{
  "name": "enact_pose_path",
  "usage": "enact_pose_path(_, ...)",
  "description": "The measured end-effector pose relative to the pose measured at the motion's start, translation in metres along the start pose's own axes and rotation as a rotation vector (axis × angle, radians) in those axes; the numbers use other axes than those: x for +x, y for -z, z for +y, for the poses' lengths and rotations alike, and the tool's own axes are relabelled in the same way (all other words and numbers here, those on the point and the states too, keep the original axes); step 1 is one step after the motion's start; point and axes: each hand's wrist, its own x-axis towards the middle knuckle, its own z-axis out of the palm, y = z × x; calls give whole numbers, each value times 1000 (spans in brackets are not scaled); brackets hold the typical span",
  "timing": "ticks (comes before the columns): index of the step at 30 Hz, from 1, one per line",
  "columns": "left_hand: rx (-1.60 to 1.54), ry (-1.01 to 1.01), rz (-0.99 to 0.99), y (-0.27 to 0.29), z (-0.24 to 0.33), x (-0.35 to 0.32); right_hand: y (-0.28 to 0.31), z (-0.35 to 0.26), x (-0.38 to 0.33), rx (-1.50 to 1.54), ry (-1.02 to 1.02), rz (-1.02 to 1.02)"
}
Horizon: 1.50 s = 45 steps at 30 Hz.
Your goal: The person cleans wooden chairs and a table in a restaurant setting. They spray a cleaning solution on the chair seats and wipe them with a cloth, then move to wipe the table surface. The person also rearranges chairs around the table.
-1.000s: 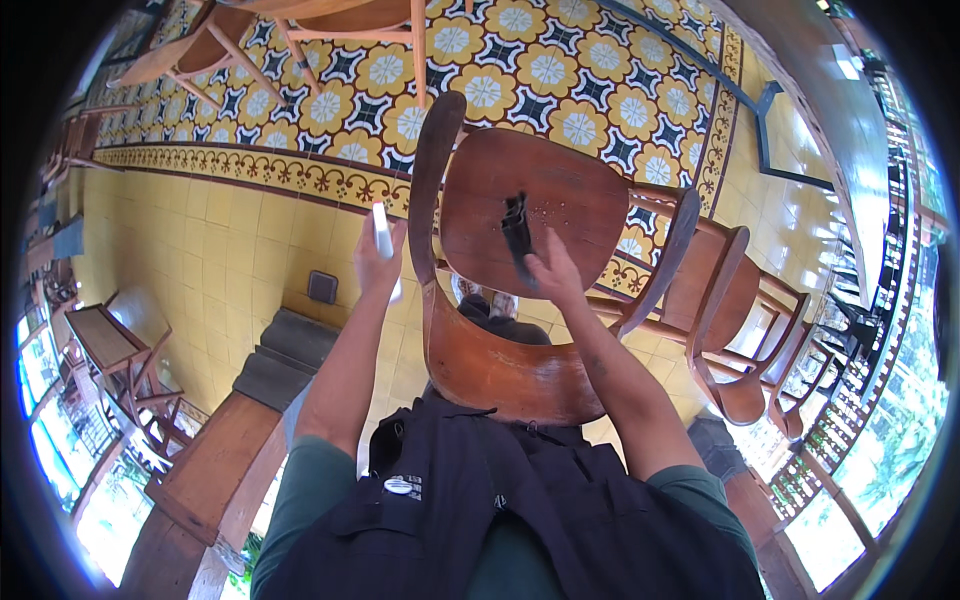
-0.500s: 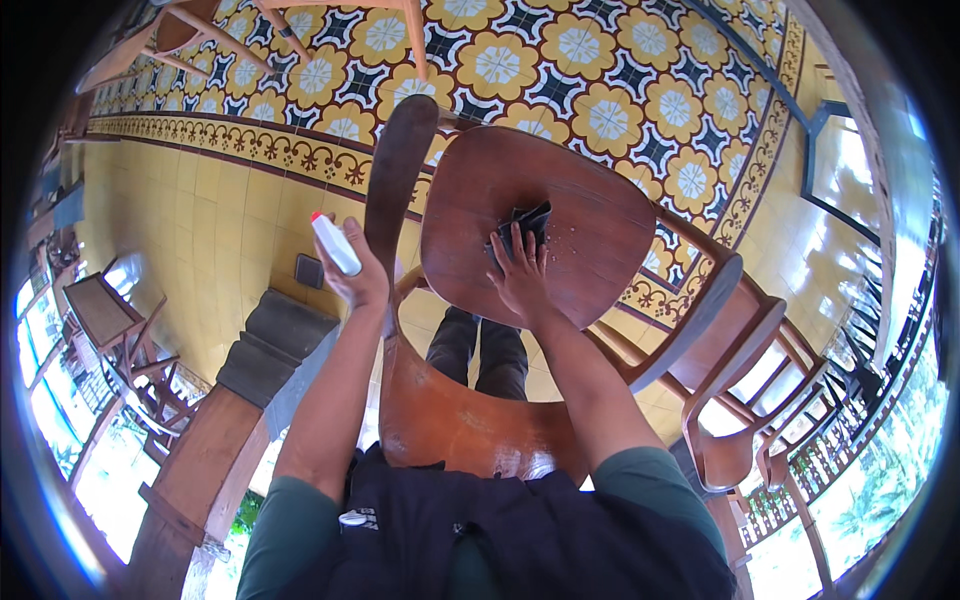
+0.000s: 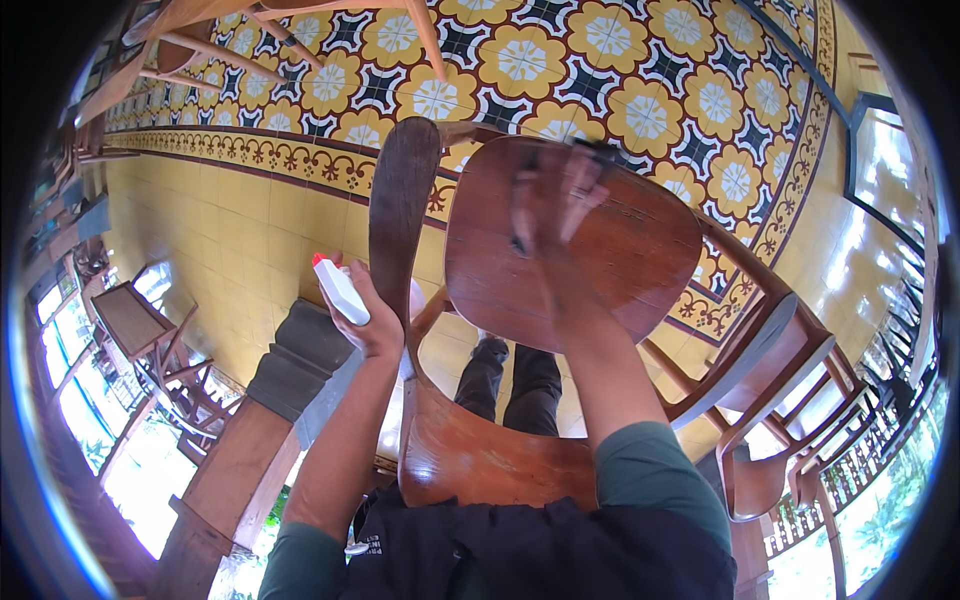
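A brown wooden armchair stands in front of me, its seat (image 3: 632, 262) facing up and its curved backrest (image 3: 490, 455) near my body. My right hand (image 3: 553, 210), smeared by motion, is over the far part of the seat with a dark cloth (image 3: 596, 152) at its fingers. The cloth is also blurred, and part of it is hidden by the hand. Just left of the chair's left armrest (image 3: 402, 190), my left hand (image 3: 378, 325) is wrapped round a white plastic bottle (image 3: 341, 291) with a red tip, held tilted.
More wooden chairs stand close on the right (image 3: 765, 400) and at the upper left (image 3: 180, 60). A wooden post with a dark stepped base (image 3: 295, 360) rises at my left. Patterned floor tiles (image 3: 525, 60) lie beyond the chair, plain yellow tiles (image 3: 220, 220) to the left.
My right hand has swept the cloth from the seat's middle toward its far edge. The left hand still grips the bottle. The whole view has shifted slightly.
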Motion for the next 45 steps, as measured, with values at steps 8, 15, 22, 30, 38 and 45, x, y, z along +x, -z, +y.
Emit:
enact_pose_path(8, 10, -26, -45, 2, -5, 0, -11, 31, -91, 193, 715, -233)
enact_pose_path(15, -4, 0, -65, 3, -3, 0, 3, 228, -120, -16, -381, 82)
enact_pose_path(22, -18, -13, -28, 1, -4, -1, -36, 13, -176, -88, 148, -418)
enact_pose_path(30, 26, -26, -60, 3, -1, -2, -24, 112, -219, -64, 782, -426)
enact_pose_path(38, 39, -22, -35, 2, 5, -2, -25, 189, -180, 63, -635, 187)
enact_pose_path(45, 63, -62, -37, 6, 2, -3, -90, -8, -263, -161, -641, -625)
